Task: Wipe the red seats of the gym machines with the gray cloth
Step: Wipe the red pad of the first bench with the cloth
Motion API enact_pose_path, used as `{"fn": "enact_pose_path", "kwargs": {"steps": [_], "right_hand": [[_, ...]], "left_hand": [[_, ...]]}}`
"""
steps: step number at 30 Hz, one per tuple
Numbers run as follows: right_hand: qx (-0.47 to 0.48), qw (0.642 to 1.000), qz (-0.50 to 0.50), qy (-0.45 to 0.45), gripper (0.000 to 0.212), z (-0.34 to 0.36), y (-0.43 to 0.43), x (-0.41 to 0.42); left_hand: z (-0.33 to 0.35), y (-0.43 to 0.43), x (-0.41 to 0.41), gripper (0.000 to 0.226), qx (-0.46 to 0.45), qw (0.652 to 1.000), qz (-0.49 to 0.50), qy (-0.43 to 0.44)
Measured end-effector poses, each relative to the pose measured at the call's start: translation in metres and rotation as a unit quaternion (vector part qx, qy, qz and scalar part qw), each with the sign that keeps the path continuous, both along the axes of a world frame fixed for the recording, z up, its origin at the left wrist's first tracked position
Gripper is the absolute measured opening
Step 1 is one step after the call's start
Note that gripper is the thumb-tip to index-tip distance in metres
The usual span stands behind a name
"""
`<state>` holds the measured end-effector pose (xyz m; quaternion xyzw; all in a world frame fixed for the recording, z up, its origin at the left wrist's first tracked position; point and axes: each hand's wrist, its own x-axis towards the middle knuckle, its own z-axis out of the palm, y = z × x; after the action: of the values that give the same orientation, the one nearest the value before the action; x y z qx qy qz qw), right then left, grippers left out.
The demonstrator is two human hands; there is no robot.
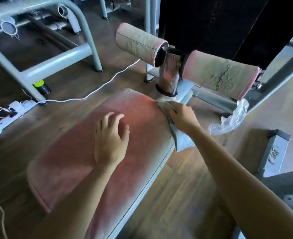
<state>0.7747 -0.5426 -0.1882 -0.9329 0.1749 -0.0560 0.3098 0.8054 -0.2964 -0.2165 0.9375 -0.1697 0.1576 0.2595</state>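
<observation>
Now, R hand [182,116] pressing gray cloth [182,142] at seat [90,163] far-right edge, L hand [110,140] mid-seat

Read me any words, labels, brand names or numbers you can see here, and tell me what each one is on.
No text here can be read.
Grey bracket at right: a pale raised mark or emblem, too blurred to read.
Green and black bottle on the floor: a label band, no letters legible.
Red seat, gray cloth and roller pads: no print visible.
</observation>
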Motion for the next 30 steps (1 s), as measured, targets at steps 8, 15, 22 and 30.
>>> {"fn": "enact_pose_path", "kwargs": {"steps": [8, 15, 22, 30], "right_hand": [[-0.028, 0.999, -0.034, -0.024, 0.033, -0.015, 0.001, -0.024], [-0.047, 0.998, 0.028, 0.003, 0.034, 0.003, 0.015, 0.029], [-0.039, 0.999, 0.015, 0.027, 0.035, 0.003, 0.012, 0.022], [-0.076, 0.996, 0.02, -0.044, 0.041, -0.009, 0.017, 0.006]], "left_hand": [[0.006, -0.001, -0.003, 0.033, 0.007, 1.0, 0.004, 0.019], [0.007, -0.002, 0.0, 0.034, 0.006, 0.999, 0.011, 0.032], [0.007, -0.003, 0.0, 0.035, 0.007, 0.999, 0.013, 0.037], [0.006, -0.003, 0.002, 0.036, -0.029, 0.998, 0.031, 0.054]]}}
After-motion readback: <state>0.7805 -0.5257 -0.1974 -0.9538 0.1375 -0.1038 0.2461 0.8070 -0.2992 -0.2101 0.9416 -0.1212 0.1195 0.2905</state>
